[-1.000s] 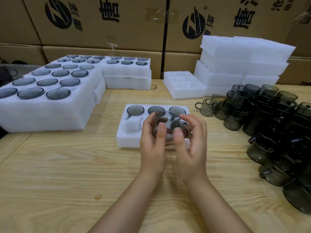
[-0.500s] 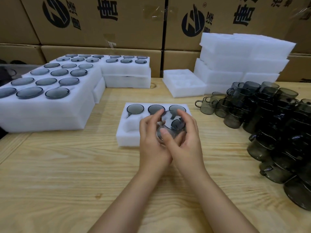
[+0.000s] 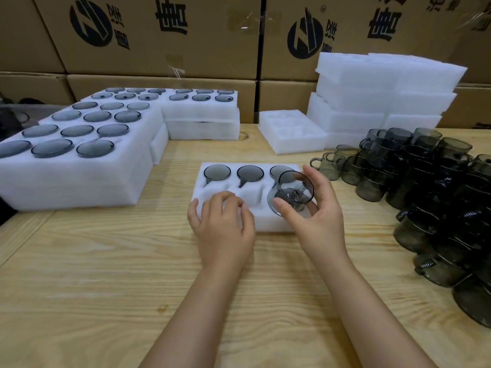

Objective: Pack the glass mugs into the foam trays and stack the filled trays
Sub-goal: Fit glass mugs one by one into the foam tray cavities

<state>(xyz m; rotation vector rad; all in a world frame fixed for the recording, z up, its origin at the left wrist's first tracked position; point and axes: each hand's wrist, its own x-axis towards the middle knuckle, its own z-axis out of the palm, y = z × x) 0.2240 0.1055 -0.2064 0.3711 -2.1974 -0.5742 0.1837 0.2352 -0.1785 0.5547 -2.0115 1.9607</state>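
Note:
A white foam tray lies mid-table with three smoky glass mugs set in its back row; the front pockets hold nothing. My right hand grips another glass mug, tilted with its mouth toward me, just above the tray's front right pocket. My left hand rests on the tray's front left part, fingers loosely curled, thumb at the left edge, holding nothing.
Stacked filled trays stand at the left and back. One empty tray and a stack of empty foam trays sit at the back right. A heap of loose mugs covers the right side. Cardboard boxes wall the rear.
Both hands held the mug together before. Now my left hand has let go and dropped onto the tray's front left, while my right hand alone carries the mug to the right.

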